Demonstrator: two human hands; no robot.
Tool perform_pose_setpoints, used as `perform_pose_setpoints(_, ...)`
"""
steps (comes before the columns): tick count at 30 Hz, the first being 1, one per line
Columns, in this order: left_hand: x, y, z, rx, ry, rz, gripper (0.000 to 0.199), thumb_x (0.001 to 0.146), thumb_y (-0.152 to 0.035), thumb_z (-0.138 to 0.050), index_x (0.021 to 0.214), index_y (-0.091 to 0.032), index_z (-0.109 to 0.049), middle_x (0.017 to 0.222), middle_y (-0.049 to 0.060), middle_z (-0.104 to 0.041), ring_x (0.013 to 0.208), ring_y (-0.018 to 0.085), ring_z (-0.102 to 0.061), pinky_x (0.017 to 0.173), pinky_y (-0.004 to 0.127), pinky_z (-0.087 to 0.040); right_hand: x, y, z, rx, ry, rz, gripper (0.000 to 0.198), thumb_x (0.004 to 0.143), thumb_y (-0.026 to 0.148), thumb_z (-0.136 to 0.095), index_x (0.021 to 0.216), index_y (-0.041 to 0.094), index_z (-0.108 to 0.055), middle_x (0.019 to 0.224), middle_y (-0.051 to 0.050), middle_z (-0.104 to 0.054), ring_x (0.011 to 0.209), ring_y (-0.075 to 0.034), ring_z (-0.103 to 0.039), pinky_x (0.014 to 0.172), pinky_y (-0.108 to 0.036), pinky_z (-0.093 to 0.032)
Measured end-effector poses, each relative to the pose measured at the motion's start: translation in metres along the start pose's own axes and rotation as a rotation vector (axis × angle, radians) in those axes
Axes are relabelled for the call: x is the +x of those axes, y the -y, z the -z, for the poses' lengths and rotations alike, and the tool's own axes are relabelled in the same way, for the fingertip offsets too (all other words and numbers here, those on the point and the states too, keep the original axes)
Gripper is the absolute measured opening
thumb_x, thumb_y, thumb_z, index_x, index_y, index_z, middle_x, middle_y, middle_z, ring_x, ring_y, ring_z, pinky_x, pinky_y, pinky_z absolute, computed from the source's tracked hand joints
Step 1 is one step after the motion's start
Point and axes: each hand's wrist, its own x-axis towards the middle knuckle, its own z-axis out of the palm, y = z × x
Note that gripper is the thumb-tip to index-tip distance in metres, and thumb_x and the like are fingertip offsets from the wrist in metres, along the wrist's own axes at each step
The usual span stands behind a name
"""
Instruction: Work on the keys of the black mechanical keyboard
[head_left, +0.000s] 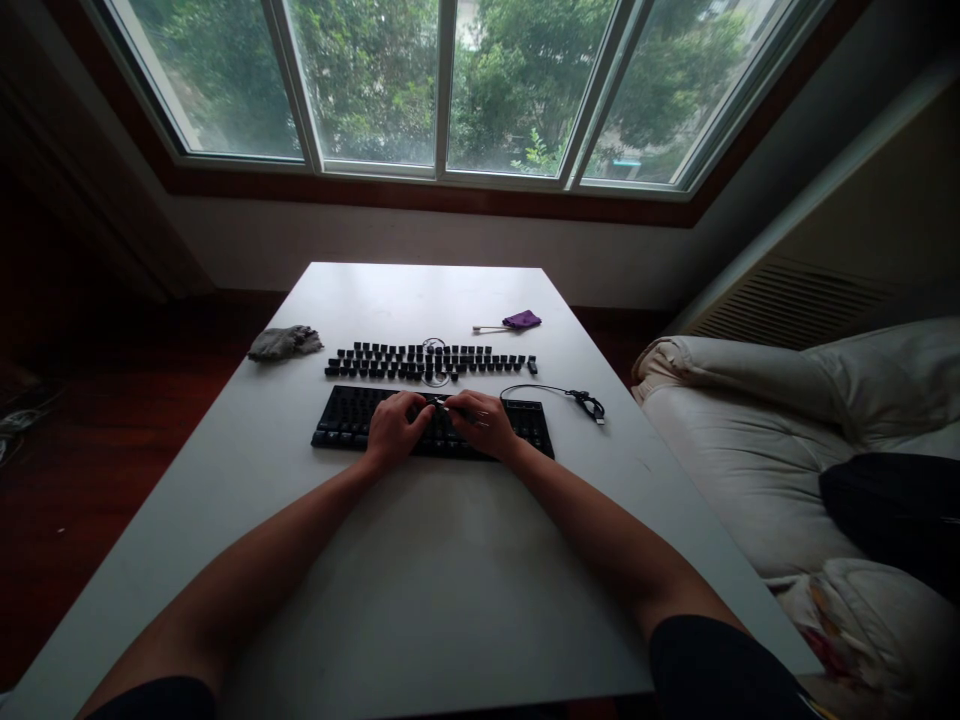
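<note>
A black keyboard (347, 418) lies across the white table, under both my hands. My left hand (397, 425) rests over its middle, thumb and fingers drawn together near its back edge; what they hold, if anything, is too small to make out. Beside it, my right hand (484, 422) is closed around a small tool with thin metal parts, whose kind I cannot make out. The fingertips of both hands nearly meet over the keys. Just behind the keyboard, several loose black keycaps (390, 362) stand in rows.
The white table (450, 560) carries a crumpled grey cloth (285, 343) at left, a purple cloth (522, 319) with thin cotton-swab-like sticks (489, 329) at back right, and a bundled USB cable (586, 404) right of the keyboard. A pale sofa (720, 450) stands to the right.
</note>
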Motion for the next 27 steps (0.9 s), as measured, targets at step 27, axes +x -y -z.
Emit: perform_pose_setpoints(27,0.003,0.0024,-0.0001,-0.069,0.003,0.09,0.018,0.091,-0.037,-0.058,0.092,-0.022,-0.069,0.09,0.002,-0.073,0.08,0.019,-0.065,0.075,0.031,-0.048,0.0002,-0.0039,-0.0005,-0.29,-0.122,0.007,0.012,0.089,0.015,-0.052,0.095,0.023,-0.06,0.087,-0.005,-0.064,0.08,-0.02,-0.059,0.075,-0.032,-0.047)
